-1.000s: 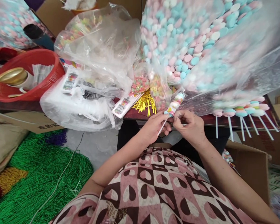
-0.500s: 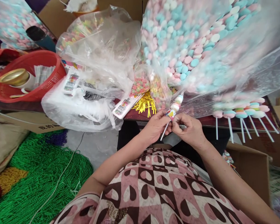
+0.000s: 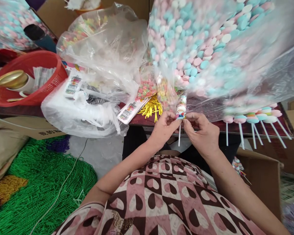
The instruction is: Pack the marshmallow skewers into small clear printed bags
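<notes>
A marshmallow lollipop (image 3: 181,105) in a printed clear wrapper stands between my hands, its white stick pointing down toward me. My left hand (image 3: 165,129) pinches the lower end of the wrapper from the left. From the right, the thumb and fingers of my right hand (image 3: 202,132) close on the same gathered end. Just left of them, a bunch of gold twist ties (image 3: 151,109) lies at the table edge beside a stack of printed wrappers (image 3: 130,111). Several unwrapped marshmallow lollipops (image 3: 252,118) rest at the right, sticks hanging over the edge.
Large clear bags of pastel marshmallows (image 3: 186,42) and a bag of gummy rings (image 3: 105,49) fill the table's back. A red basket (image 3: 60,73) holding a gold bowl (image 3: 12,79) stands left. Green cords (image 3: 51,182) cover the floor, and an open cardboard box (image 3: 262,179) sits at lower right.
The lollipop has turned from leaning right to nearly upright, its stick now pointing straight down. My hands have shifted slightly up, both still at the wrapper's lower end.
</notes>
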A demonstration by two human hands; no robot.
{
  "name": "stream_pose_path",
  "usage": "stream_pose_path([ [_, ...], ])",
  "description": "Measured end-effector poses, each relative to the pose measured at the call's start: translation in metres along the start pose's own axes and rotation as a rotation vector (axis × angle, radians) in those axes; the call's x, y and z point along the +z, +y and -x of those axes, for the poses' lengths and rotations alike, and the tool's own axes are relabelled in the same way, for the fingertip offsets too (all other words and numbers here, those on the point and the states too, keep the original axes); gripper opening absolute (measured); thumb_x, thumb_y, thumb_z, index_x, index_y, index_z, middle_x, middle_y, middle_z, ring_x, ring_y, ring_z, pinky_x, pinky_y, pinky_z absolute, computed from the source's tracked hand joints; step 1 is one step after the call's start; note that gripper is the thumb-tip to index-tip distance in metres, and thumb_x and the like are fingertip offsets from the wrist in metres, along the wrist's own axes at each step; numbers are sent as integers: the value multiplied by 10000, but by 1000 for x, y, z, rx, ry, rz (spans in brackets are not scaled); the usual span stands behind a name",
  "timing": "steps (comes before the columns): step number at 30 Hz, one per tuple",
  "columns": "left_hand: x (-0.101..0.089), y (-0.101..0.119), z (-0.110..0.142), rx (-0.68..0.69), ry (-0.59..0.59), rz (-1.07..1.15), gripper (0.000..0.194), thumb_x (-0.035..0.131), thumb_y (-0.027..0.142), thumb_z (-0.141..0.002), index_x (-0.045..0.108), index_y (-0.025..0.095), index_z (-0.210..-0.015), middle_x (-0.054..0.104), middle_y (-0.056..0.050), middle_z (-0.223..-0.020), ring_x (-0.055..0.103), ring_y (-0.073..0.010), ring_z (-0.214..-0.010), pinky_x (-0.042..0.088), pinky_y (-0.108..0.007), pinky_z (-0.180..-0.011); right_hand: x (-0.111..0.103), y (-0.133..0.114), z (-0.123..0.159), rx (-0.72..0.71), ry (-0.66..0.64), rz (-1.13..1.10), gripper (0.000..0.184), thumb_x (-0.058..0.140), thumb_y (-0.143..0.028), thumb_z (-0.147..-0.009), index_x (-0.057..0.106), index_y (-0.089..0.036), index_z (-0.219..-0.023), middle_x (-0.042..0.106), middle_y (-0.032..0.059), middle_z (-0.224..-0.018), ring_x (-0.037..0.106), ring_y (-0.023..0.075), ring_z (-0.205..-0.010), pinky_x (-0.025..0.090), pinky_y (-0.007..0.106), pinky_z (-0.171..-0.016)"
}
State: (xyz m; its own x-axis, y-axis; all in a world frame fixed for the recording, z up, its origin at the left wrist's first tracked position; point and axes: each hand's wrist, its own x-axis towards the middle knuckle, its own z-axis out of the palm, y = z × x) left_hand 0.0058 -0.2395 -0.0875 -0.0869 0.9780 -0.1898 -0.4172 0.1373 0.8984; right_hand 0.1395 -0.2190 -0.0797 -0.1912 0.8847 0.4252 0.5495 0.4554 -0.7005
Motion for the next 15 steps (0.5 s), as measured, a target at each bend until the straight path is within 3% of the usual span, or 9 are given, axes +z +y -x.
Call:
stream_pose_path([
  [10,6,-4,0,-36,49,69,280,734,262,-753,503,177,-886,575,52,-806,547,-48,-605,472,-177,-526,-5,5,-7,-152,-23,273,128,565,-233,-886,685,-206,-853,720,35,-756,675,165,-669,489,264,-623],
  [15,7,-3,0,-22,48,129,280,731,267,-752,504,186,-894,563,66,-758,533,-49,-569,474,-185,-511,-3,6,-10,-133,-43,250,169,552,-243,-883,681,-201,-983,740,48,-819,684,173,-679,498,274,-637],
])
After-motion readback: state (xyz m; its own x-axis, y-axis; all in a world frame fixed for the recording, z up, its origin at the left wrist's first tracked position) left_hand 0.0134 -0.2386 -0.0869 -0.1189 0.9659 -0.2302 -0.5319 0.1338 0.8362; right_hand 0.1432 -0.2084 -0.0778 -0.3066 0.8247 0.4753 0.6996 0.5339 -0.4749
